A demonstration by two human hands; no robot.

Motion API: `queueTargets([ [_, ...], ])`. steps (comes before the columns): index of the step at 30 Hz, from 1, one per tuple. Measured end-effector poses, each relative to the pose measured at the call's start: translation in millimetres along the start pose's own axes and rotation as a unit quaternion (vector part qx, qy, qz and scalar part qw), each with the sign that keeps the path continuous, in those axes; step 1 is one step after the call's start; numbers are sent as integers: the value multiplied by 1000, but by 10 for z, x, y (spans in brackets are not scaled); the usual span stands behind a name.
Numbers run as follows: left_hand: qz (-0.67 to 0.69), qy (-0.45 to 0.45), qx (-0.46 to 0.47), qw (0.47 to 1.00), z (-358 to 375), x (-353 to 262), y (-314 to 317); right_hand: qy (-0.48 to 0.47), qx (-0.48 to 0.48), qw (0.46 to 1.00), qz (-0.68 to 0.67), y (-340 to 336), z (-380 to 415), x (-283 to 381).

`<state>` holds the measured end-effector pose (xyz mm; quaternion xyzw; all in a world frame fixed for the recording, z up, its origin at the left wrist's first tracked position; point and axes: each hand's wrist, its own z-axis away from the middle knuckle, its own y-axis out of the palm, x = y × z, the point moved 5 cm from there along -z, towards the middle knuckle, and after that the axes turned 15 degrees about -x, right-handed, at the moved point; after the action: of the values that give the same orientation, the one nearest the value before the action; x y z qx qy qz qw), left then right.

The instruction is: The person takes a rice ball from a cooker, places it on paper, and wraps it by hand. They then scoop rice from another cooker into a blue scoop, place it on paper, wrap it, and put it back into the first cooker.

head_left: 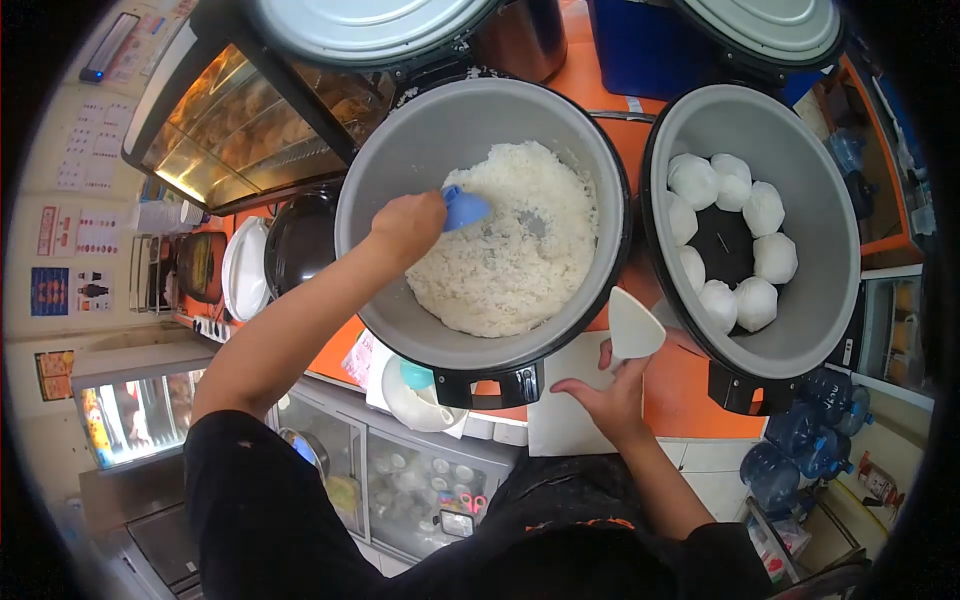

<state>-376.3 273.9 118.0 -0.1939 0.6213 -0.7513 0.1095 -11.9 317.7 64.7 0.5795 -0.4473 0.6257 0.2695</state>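
Observation:
Inside a large round cooker pot (pixel 372 150), white rice (pixel 520 270) covers much of the bottom. My left hand (pixel 410 225) is closed on a blue scoop (pixel 465 208) over the rice's left part. In front of the pot, my right hand (pixel 618 395) is closed round the handle of a white paddle (pixel 635 325), blade up. A white sheet or board (pixel 565 415) lies under and beside that hand. To the right, a second pot (pixel 825 220) holds several white wrapped balls (pixel 775 258) in a ring round a dark centre.
A lit glass food case (pixel 240 130) stands at the back left. Two lidded cookers with pale lids (pixel 350 20) are at the back. A white bowl (pixel 410 395) sits left of the sheet. Blue water bottles (pixel 800 440) stand low at the right.

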Motion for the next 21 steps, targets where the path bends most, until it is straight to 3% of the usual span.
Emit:
queueTargets([
  [3, 51, 56, 70, 995, 290, -170, 157, 15, -28, 999, -20, 166, -80, -95],
  [9, 92, 58, 176, 978, 506, -451, 59, 59, -42, 991, -112, 348, -249, -120],
  [15, 126, 92, 244, 957, 591, -497, -395, 95, -28, 990, -103, 306, -234, -66],
  [21, 92, 51, 235, 966, 458, -704, -142, 111, -43, 985, -124, 353, -165, -124],
])
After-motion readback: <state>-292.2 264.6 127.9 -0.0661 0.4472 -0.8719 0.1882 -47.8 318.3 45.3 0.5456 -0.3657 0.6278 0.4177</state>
